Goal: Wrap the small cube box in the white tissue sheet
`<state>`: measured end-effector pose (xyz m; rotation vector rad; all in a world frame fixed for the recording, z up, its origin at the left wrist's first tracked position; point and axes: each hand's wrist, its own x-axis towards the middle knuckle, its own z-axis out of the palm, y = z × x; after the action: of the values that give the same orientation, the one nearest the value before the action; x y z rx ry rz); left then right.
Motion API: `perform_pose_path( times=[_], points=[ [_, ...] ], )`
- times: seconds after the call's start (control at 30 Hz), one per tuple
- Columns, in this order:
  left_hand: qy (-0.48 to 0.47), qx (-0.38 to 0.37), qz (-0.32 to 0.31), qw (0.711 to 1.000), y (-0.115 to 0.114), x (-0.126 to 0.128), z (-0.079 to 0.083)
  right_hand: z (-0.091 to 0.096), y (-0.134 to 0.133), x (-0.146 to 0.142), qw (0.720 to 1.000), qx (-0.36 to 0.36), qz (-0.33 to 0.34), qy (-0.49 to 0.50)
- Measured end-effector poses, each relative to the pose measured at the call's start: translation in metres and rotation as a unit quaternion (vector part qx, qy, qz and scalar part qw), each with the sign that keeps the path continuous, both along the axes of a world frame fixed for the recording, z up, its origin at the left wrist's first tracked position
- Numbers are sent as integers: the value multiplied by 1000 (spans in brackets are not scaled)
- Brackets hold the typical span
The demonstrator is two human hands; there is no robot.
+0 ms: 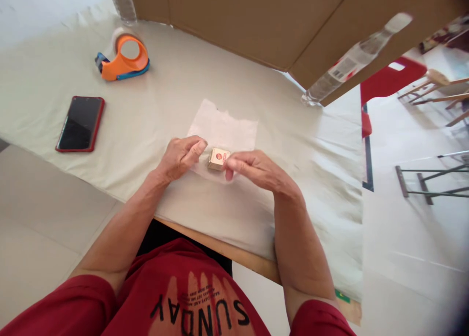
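Observation:
A small cream box (217, 159) with red print lies on a thin white wrapping sheet (223, 128) on the cloth. My left hand (181, 156) is closed at the sheet's left edge, thumb against forefinger, pinching the sheet. On the other side, my right hand (258, 169) has its fingers curled together by the near right edge of the sheet. Its fingertips come close to the box's right side and partly cover it; whether they touch the box I cannot tell.
An orange and blue tape dispenser (126, 60) and a red-cased phone (80, 123) lie to the left on the cloth-covered table (311, 175). A large cardboard panel (227, 23) stands at the back, with a clear plastic bottle (340, 70) at its right end and another bottle (122, 4) at its left.

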<state>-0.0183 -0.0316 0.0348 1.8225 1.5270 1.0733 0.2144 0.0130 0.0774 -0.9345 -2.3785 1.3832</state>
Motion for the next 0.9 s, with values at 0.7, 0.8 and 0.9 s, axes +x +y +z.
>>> perform_pose_path(
  times=[0.7, 0.8, 0.9],
  points=[
    [193, 19, -106, 975, 6, 4, -26, -36, 12, -3, 953, 246, -165, -62],
    [232, 8, -110, 966, 6, 4, -24, -28, 29, 26, 920, 264, -272, -99],
    [253, 3, -118, 960, 7, 4, -24, -32, 45, 53, 890, 242, -324, -210]
  ],
)
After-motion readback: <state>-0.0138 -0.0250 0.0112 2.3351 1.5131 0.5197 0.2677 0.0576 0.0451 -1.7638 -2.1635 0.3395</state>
